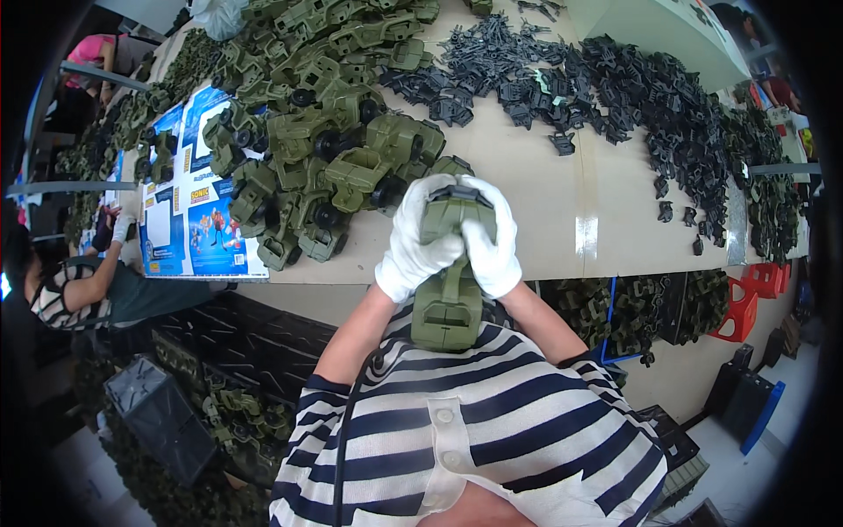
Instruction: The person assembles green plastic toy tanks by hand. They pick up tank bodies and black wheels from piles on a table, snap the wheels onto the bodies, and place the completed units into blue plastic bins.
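Two gloved hands, left hand point(413, 246) and right hand point(490, 241), closed tight round one green toy truck point(448, 303), held upright over table point(544, 193) edge, near chest. Probably light, stiff plastic; glove grip safest at sides. Truck pile point(325, 149) beside, black parts point(615, 88) beyond.

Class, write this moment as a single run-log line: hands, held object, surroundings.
left hand: gloved, gripping green plastic toy truck body | right hand: gloved, gripping same | left: pile of green toy trucks | right: heap of black plastic parts
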Tool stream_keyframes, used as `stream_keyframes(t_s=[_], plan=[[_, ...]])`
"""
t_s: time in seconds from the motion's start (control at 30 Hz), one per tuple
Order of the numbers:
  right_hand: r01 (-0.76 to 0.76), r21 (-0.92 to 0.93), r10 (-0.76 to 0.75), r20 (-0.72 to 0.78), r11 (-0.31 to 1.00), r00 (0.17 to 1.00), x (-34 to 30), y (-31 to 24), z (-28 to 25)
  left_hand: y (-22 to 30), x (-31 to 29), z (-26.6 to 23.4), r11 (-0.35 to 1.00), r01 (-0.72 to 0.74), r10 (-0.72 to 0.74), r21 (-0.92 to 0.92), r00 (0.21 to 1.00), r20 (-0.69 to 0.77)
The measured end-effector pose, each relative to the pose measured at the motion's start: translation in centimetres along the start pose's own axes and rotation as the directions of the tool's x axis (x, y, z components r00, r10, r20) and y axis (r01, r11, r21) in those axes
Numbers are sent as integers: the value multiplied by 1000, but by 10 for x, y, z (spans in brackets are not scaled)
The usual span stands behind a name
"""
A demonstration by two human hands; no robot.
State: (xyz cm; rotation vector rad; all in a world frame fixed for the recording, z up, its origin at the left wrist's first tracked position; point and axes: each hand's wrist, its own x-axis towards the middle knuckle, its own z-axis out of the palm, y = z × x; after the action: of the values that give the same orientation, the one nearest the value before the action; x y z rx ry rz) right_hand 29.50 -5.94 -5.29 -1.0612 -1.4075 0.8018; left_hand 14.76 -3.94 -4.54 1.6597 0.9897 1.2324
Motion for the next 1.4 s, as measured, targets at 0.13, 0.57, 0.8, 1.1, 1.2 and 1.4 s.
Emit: stream_keyframes(t_s=[0.13, 0.57, 0.8, 1.1, 1.2, 1.4], plan=[[-103, -34, 99, -108, 994, 989, 10, 3, 1, -9, 11, 7, 998, -6, 7, 69, 1000, -22], [-433, -157, 361, -345, 888, 866, 6, 184, -63, -26, 4, 18, 757, 637, -654, 148, 733, 188], [-203, -640, 262, -3, 741, 965, 98, 172, -25, -37, -81, -50, 488, 785, -772, -382, 593, 231], [396, -784, 263, 558, 477, 787, 167, 207, 1, -48, -111, -105, 452, 847, -887, -280, 460, -37], [409, -799, 191, 529, 441, 827, 167, 184, -10, -30, -117, -111, 377, 864, -925, -334, 371, -85], [482, -574, -14, 633, 662, 774, 218, 172, 62, -40, -110, -111, 361, 887, -932, -289, 354, -77]])
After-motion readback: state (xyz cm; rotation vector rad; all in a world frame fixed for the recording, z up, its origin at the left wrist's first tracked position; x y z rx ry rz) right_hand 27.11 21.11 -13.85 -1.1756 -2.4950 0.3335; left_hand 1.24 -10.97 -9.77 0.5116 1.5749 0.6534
